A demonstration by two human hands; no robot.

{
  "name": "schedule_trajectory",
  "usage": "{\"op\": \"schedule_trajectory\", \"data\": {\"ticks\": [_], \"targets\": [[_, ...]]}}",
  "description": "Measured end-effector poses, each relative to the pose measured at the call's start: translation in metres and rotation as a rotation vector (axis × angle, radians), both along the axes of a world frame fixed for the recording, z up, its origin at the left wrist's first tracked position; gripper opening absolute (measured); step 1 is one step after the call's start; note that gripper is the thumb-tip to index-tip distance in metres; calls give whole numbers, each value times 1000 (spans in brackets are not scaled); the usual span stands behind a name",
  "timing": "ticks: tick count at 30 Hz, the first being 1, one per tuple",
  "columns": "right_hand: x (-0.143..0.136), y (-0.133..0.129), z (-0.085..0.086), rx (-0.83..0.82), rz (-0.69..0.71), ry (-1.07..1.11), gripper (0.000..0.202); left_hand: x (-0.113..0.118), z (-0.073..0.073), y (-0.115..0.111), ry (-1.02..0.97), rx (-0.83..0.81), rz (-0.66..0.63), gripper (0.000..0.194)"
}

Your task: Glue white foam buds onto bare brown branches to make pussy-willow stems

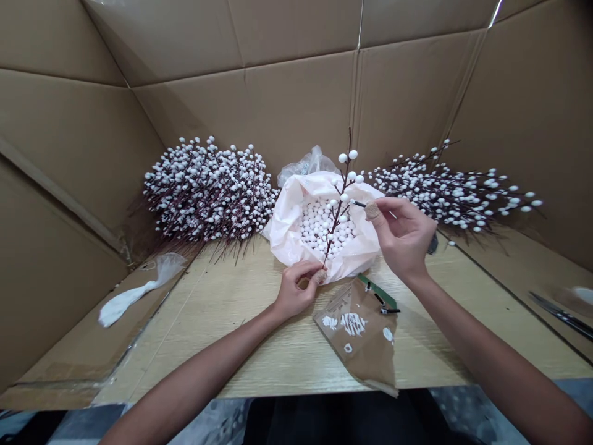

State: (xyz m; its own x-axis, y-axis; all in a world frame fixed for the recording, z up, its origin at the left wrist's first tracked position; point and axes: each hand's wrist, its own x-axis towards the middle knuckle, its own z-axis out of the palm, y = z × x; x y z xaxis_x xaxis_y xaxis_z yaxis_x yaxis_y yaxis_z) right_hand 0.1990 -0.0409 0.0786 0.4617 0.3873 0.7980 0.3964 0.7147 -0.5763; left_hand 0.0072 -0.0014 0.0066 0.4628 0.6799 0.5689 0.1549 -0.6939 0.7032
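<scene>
My left hand pinches the lower end of a dark brown artificial berry branch, which leans upright with white berries on its twigs. Beside the branch, my right hand grips a short thin black stick between thumb and fingertips. The stick's tip points at the berries; whether it touches one I cannot tell. Both thumbs wear a tan covering. Behind the branch lies an open pale plastic bag full of loose white balls. A cardboard piece with white smears of paste lies nearer to me.
Bundles of white-berry branches lie left and right of the bag. A small bag of white paste rests at left, scissors and a tape roll at right. Cardboard walls enclose the back and sides.
</scene>
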Motion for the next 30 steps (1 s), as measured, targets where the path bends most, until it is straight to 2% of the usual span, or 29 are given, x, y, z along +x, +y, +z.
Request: {"op": "schedule_trajectory", "data": {"ticks": [10, 30], "targets": [[1, -1, 0, -34, -48, -11, 8, 0, 1, -1, -1, -14, -1, 14], [2, 1, -1, -27, 15, -5, 7, 0, 1, 0, 1, -11, -2, 13]]}}
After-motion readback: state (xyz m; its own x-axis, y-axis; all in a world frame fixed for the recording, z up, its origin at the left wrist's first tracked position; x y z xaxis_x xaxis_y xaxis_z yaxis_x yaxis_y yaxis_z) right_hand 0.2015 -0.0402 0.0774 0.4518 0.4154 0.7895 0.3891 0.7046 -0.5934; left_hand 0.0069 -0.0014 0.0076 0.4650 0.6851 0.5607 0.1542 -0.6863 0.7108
